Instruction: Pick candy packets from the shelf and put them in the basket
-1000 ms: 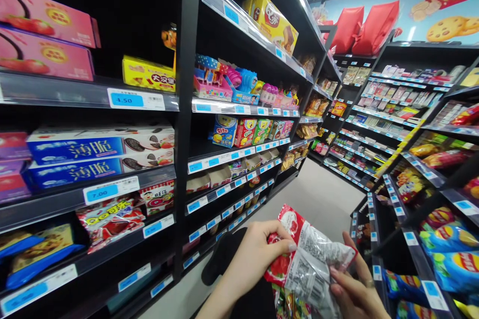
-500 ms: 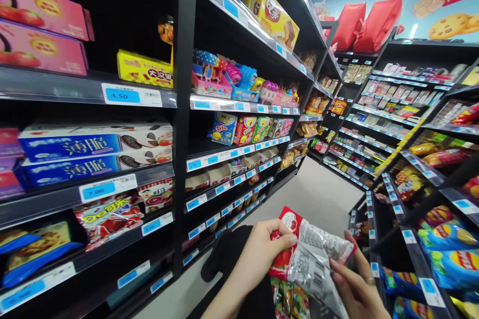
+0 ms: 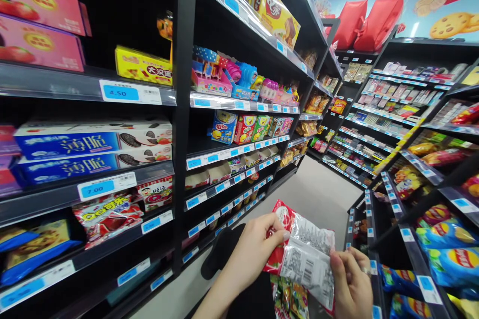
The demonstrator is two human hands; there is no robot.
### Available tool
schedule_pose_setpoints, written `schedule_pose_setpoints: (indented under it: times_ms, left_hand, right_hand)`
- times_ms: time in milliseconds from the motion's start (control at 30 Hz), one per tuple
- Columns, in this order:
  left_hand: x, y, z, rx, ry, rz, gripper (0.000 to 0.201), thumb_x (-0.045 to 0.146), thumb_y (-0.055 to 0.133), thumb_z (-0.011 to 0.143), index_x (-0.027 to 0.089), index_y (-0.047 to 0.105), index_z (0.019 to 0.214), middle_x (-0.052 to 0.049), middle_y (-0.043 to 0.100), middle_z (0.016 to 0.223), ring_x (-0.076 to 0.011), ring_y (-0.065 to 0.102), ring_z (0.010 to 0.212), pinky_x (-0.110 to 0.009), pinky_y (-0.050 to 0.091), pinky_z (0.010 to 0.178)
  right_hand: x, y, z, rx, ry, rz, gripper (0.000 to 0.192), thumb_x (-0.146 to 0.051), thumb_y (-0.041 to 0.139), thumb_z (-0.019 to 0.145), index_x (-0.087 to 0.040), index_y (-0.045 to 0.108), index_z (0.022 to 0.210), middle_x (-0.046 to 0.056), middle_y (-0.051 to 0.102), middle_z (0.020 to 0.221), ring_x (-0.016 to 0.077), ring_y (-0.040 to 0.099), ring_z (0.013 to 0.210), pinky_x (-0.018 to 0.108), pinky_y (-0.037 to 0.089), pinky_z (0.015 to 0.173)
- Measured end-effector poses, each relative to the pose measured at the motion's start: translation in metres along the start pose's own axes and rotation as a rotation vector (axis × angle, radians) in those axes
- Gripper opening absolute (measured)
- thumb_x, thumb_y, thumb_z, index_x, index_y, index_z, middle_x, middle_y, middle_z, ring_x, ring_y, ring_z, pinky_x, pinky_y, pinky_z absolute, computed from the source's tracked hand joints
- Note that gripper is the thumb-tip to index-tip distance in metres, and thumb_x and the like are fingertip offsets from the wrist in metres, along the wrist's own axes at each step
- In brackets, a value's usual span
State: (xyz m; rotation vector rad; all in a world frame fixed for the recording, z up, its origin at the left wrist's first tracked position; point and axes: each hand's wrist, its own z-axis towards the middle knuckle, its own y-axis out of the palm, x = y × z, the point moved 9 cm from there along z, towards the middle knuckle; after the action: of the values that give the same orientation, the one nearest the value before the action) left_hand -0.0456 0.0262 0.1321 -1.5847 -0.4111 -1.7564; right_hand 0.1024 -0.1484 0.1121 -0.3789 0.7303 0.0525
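A red and silver snack bag (image 3: 305, 254) is held between my hands low in the view, its printed back with a barcode turned up. My left hand (image 3: 264, 241) is closed on the bag's red left end, thumb on top. My right hand (image 3: 351, 281) pinches the silver right edge, fingers curled and a ring on one of them. Below the bag, several colourful packets (image 3: 290, 296) show in part; what supports them is hidden.
Black shelves (image 3: 186, 124) with price tags rise close on the left, holding boxes of wafers (image 3: 71, 144) and candy bags (image 3: 108, 214). Chip bags (image 3: 454, 264) fill a rack close on the right. A grey floor aisle (image 3: 318, 189) runs ahead to back shelves with red bags (image 3: 379, 22) on top.
My right hand has shifted its hold to the bag's right edge, its fingers now curled in. The bag looks flatter and more spread out, and has moved slightly left.
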Motion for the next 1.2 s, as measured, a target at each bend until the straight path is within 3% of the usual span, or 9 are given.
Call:
schedule_pose_setpoints:
  times_ms: [133, 267, 467, 533, 633, 800, 933, 1100, 1200]
  left_hand:
    - [-0.01, 0.001, 0.001, 0.039, -0.038, -0.105, 0.016, 0.028, 0.06, 0.075, 0.017, 0.054, 0.065, 0.002, 0.057, 0.067, -0.0152, 0.049, 0.067, -0.025, 0.034, 0.064]
    - [-0.013, -0.001, 0.004, 0.087, 0.004, -0.344, 0.016, 0.018, 0.065, 0.068, 0.018, 0.05, 0.069, 0.004, 0.052, 0.066, -0.0129, 0.047, 0.067, -0.023, 0.035, 0.064]
    - [-0.022, 0.017, 0.009, -0.029, -0.097, -0.759, 0.015, 0.02, 0.071, 0.064, 0.013, 0.058, 0.065, 0.003, 0.054, 0.061, -0.0083, 0.048, 0.056, -0.02, 0.034, 0.055]
    - [-0.027, 0.026, 0.008, -0.081, -0.184, -0.895, 0.017, 0.021, 0.074, 0.062, 0.012, 0.063, 0.072, -0.001, 0.061, 0.064, -0.0098, 0.054, 0.056, -0.021, 0.038, 0.055]
    - [-0.029, 0.034, 0.007, -0.142, -0.269, -1.057, 0.026, 0.017, 0.072, 0.062, 0.008, 0.069, 0.086, -0.009, 0.068, 0.072, -0.0136, 0.062, 0.062, -0.023, 0.045, 0.061]
    - [-0.01, 0.041, 0.003, -0.344, -0.222, -1.302, 0.051, 0.005, 0.055, 0.049, 0.003, 0.071, 0.097, -0.01, 0.068, 0.071, -0.0165, 0.064, 0.072, -0.028, 0.049, 0.076]
    - [-0.008, 0.043, 0.002, -0.368, -0.135, -1.068, 0.058, 0.001, 0.062, 0.051, 0.013, 0.069, 0.107, -0.007, 0.071, 0.087, -0.0177, 0.064, 0.082, -0.033, 0.045, 0.086]
    - [-0.016, 0.021, 0.012, -0.067, 0.026, -0.472, 0.019, 0.023, 0.064, 0.074, 0.016, 0.072, 0.089, -0.004, 0.069, 0.086, -0.0207, 0.06, 0.086, -0.031, 0.042, 0.082]
    - [-0.015, 0.006, 0.013, 0.068, 0.079, -0.173, 0.023, 0.036, 0.061, 0.078, 0.016, 0.069, 0.07, -0.003, 0.058, 0.078, -0.0201, 0.053, 0.08, -0.031, 0.041, 0.078]
  right_hand:
    - [0.007, 0.008, -0.004, -0.061, 0.129, 0.138, 0.042, -0.058, 0.054, 0.083, -0.019, 0.061, 0.067, 0.005, 0.055, 0.079, 0.0213, 0.05, 0.08, 0.027, 0.037, 0.066]
    - [0.009, 0.02, -0.013, -0.103, 0.376, 0.341, 0.04, -0.058, 0.058, 0.08, -0.02, 0.054, 0.067, -0.004, 0.044, 0.06, 0.012, 0.037, 0.053, 0.023, 0.029, 0.05]
    - [0.011, 0.033, -0.016, -0.052, 0.481, 0.635, 0.033, -0.05, 0.07, 0.075, -0.024, 0.054, 0.089, -0.002, 0.062, 0.073, 0.0157, 0.057, 0.065, 0.022, 0.042, 0.059]
    - [0.015, 0.037, -0.018, -0.067, 0.465, 0.721, 0.03, -0.047, 0.067, 0.078, -0.027, 0.052, 0.094, -0.002, 0.065, 0.076, 0.0188, 0.063, 0.068, 0.025, 0.045, 0.06]
    - [0.023, 0.028, -0.019, 0.04, 0.396, 0.717, 0.026, -0.043, 0.065, 0.08, -0.026, 0.058, 0.098, 0.002, 0.068, 0.09, 0.0221, 0.066, 0.081, 0.029, 0.049, 0.068]
    - [0.014, 0.006, -0.021, 0.262, 0.265, 0.606, 0.033, -0.037, 0.073, 0.073, -0.022, 0.066, 0.101, 0.007, 0.065, 0.107, 0.0273, 0.061, 0.097, 0.035, 0.047, 0.082]
    - [-0.008, -0.011, -0.02, 0.372, 0.098, 0.368, 0.03, -0.038, 0.075, 0.07, -0.019, 0.067, 0.091, 0.008, 0.064, 0.092, 0.0271, 0.06, 0.084, 0.036, 0.046, 0.073]
    - [-0.021, -0.02, -0.017, 0.404, -0.052, 0.25, 0.021, -0.039, 0.071, 0.077, -0.019, 0.067, 0.083, 0.005, 0.056, 0.075, 0.0218, 0.052, 0.07, 0.033, 0.042, 0.062]
    - [-0.017, -0.024, -0.015, 0.415, -0.096, 0.284, 0.009, -0.026, 0.071, 0.078, -0.021, 0.064, 0.076, 0.001, 0.049, 0.075, 0.0161, 0.047, 0.068, 0.027, 0.037, 0.058]
